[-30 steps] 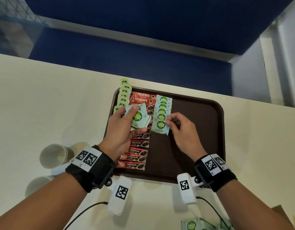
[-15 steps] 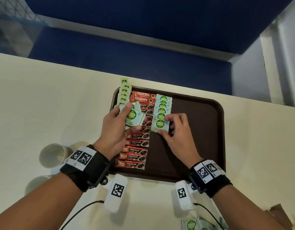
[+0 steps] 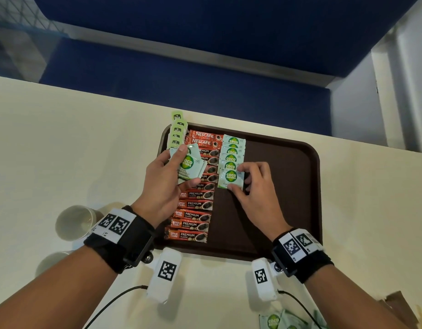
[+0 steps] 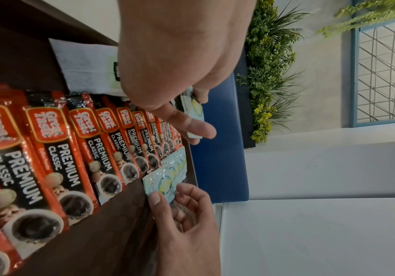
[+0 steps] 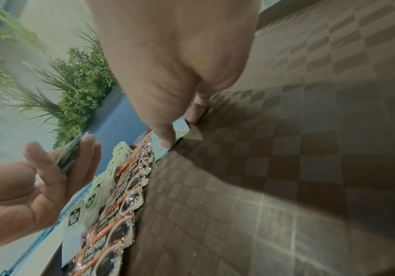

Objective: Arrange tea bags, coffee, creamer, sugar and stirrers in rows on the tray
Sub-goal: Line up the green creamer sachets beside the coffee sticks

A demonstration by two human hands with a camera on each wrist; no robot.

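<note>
A brown tray (image 3: 300,186) holds three rows. Green-tagged tea bags (image 3: 177,134) run along its left edge, red coffee sticks (image 3: 193,214) beside them, then pale green sugar sachets (image 3: 232,150). My left hand (image 3: 179,169) hovers over the coffee row and grips a small stack of sugar sachets (image 3: 189,166) between thumb and fingers. My right hand (image 3: 240,179) pinches the nearest sugar sachet (image 3: 229,179), which lies flat at the near end of the sugar row. The left wrist view shows the thumb (image 4: 155,200) on that sachet's (image 4: 163,184) near edge.
Two paper cups (image 3: 74,222) stand on the cream table left of the tray. More sugar sachets (image 3: 274,321) lie at the table's near edge, with a brown scrap (image 3: 395,302) to their right. A blue bench (image 3: 181,79) lies beyond the table's far edge.
My right hand has laid its sachet flat at the near end of the sugar row, still pinching it. My left hand with the stack has drifted slightly farther up the tray.
</note>
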